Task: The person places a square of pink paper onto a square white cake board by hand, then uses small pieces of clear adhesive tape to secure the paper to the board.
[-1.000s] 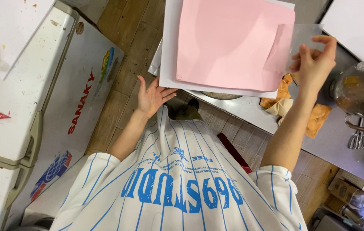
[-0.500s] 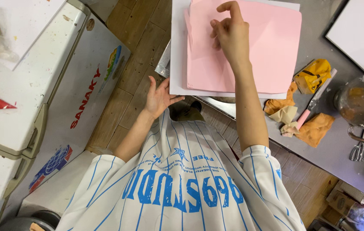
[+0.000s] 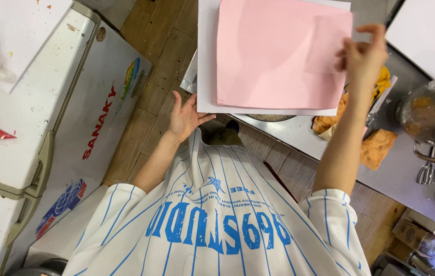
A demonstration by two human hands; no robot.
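A pink paper sheet (image 3: 273,56) lies on a larger white sheet (image 3: 207,61) on the grey metal counter (image 3: 396,168). At its right edge a flap of the pink paper is folded over. My right hand (image 3: 365,53) pinches that folded edge with fingers and thumb. My left hand (image 3: 184,117) is lower, at the near left corner of the white sheet. Its fingers are spread, it holds nothing, and its fingertips are at the sheet's edge. My blue-striped white shirt fills the bottom of the view.
A white chest freezer (image 3: 59,117) stands at the left over the wooden floor (image 3: 156,87). Orange cloths (image 3: 376,145), a metal pot (image 3: 432,115) and scissors (image 3: 429,171) sit on the counter to the right. A white board (image 3: 427,30) lies at the top right.
My right hand has moved from the top middle of the pink paper to its right edge, where a flap is now folded. My left hand has stayed put.
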